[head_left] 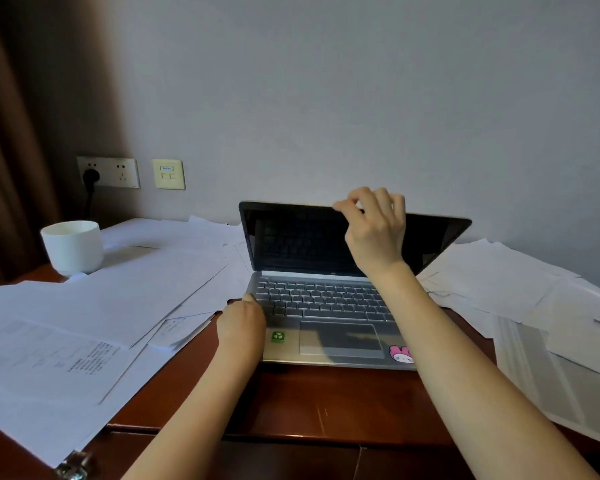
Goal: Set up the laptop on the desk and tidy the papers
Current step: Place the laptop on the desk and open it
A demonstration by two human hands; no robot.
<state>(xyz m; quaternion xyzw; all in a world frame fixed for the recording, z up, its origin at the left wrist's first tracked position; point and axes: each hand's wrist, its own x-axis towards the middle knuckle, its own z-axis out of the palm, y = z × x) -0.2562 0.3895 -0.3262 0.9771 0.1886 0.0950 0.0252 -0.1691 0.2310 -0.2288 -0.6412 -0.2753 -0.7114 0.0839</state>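
A silver laptop (326, 306) stands open at the centre of the frame on a reddish-brown wooden desk (309, 400), its black screen dark. Its palm rest carries a green square sticker (278, 337) whose white symbol is illegible, and a pink-and-white cartoon rabbit sticker (400, 353) partly covered by the forearm. A tiny logo under the screen is too small to read. The right hand (374, 230) pinches the lid's top edge between thumb and curled fingers. The left hand (241, 322) holds the base's left edge, thumb on the deck, other fingers folded out of sight. Loose white printed papers (84, 341) spread across the left and right of the frame; their print is too fine to read. At upper left sit a white ceramic cup (72, 245), a white wall power socket (118, 173) with a black plug (91, 175), and a cream data plate (168, 174) with an unreadable blue label. A metal clip (73, 464) is cut off at the bottom edge.
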